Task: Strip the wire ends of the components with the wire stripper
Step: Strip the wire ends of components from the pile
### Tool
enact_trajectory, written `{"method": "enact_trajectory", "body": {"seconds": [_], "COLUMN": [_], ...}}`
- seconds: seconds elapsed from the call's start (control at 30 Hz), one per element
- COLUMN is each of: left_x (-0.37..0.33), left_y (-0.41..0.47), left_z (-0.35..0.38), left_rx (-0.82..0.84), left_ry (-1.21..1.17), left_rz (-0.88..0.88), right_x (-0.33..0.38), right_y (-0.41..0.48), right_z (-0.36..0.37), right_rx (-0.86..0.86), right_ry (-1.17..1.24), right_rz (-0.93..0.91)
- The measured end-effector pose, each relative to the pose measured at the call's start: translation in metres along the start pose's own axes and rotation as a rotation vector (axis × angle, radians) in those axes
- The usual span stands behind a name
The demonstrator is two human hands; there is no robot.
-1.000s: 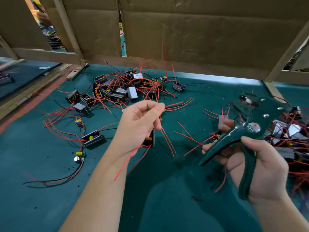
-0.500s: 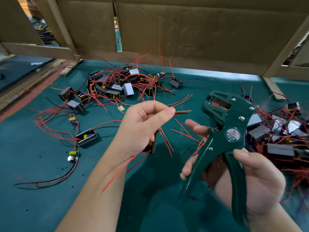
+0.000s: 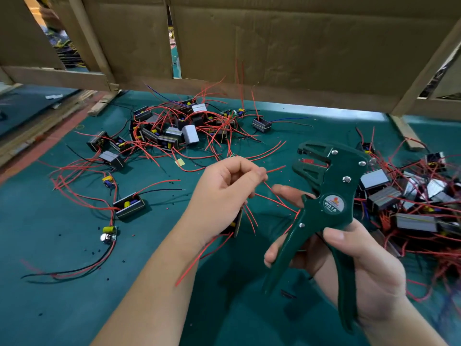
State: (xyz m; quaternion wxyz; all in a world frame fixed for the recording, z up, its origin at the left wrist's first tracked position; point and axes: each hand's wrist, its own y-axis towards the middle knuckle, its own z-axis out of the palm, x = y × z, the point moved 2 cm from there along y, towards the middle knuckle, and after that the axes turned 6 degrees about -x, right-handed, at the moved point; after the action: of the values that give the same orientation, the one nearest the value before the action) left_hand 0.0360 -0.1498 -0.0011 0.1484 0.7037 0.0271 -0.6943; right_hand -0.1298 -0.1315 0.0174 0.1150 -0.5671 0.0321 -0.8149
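One red wire [image 3: 275, 169] sticks out from my left hand [image 3: 224, 193], pinched between thumb and forefinger, its component [image 3: 237, 224] tucked under the palm. My right hand [image 3: 361, 265] wraps the wire stripper [image 3: 331, 196], handles spread, head just beside the tip. I should feed the end straight between the jaws, then squeeze evenly.

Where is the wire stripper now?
Head view, right of centre: the right hand grips the wire stripper, beside the red wire the left hand pinches.
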Motion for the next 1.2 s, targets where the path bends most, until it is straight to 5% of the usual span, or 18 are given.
{"method": "enact_trajectory", "body": {"seconds": [0.1,0.2,0.27,1.2], "left_x": [0.001,-0.001,-0.001,-0.006], "left_y": [0.002,0.003,0.003,0.002], "left_z": [-0.004,-0.008,-0.008,-0.024], "left_rx": [-0.062,-0.049,-0.026,0.136], "left_ry": [-0.053,-0.113,-0.152,-0.033], "left_rz": [-0.014,-0.022,-0.033,0.025], "right_x": [-0.015,-0.021,-0.022,-0.031], "right_y": [0.003,-0.001,0.000,0.001], "right_z": [-0.008,-0.012,-0.013,-0.020], "right_rx": [0.178,0.474,0.512,0.529], "right_ry": [0.206,0.238,0.206,-0.047], "right_rz": [0.126,0.189,0.195,0.249]}}
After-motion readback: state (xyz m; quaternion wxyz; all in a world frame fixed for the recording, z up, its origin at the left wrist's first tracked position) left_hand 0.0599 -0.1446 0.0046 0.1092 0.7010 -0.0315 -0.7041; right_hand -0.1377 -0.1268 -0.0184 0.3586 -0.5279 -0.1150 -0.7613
